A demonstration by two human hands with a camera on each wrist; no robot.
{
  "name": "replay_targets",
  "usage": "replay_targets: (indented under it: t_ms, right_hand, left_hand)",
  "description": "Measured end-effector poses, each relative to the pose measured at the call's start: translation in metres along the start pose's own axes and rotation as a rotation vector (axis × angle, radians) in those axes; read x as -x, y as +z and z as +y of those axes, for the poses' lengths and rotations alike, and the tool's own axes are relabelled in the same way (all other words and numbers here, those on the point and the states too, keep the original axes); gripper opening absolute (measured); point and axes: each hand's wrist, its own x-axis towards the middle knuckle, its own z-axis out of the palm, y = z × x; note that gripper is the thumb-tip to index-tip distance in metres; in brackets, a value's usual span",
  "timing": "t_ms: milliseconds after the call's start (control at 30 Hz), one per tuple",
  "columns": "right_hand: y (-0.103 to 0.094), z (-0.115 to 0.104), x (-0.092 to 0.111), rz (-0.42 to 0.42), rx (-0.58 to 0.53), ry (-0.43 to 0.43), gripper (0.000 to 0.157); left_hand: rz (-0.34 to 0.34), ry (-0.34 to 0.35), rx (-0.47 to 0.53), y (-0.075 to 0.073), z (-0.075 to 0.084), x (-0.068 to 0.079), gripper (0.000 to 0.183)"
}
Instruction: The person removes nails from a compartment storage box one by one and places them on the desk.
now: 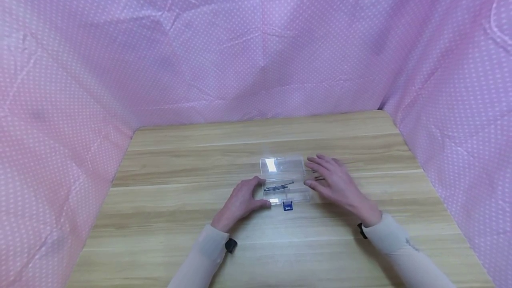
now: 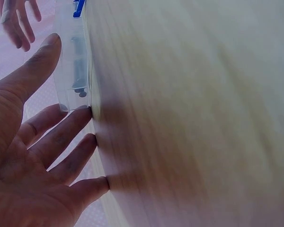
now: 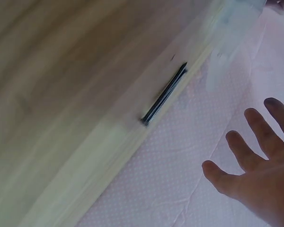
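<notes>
Box: clear plastic, blue latch, lid flipped back
Nails: skinny, dark, shiny
Left hand: relaxed, touching box
Right hand: spread, empty

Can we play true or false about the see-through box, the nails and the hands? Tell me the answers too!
1. The clear box is open. True.
2. All the nails are inside the box. False: some lie on the table, beside it.
3. The box's latch is blue. True.
4. The left hand is at the box's right end. False: it is at the left end.
5. The right hand is a fist. False: its fingers are spread.
</notes>
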Motion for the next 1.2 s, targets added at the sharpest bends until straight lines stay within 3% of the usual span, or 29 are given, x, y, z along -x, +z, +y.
replay_targets:
  t_ms: [400, 633, 1200]
  right_hand:
    - [0.012, -0.019, -0.012, -0.021, -0.013, -0.091, 0.053]
    - [0.019, -0.028, -0.022, -0.032, 0.004, -0.165, 0.041]
    - [0.034, -0.045, -0.036, -0.173, -0.016, -0.129, 0.024]
  left_hand:
    - [0.013, 0.004, -0.006, 0.003, -0.001, -0.001, 0.069]
    - [0.014, 0.012, -0.014, 0.004, 0.000, 0.000, 0.068]
    - [0.019, 0.011, -0.014, 0.005, 0.001, 0.002, 0.065]
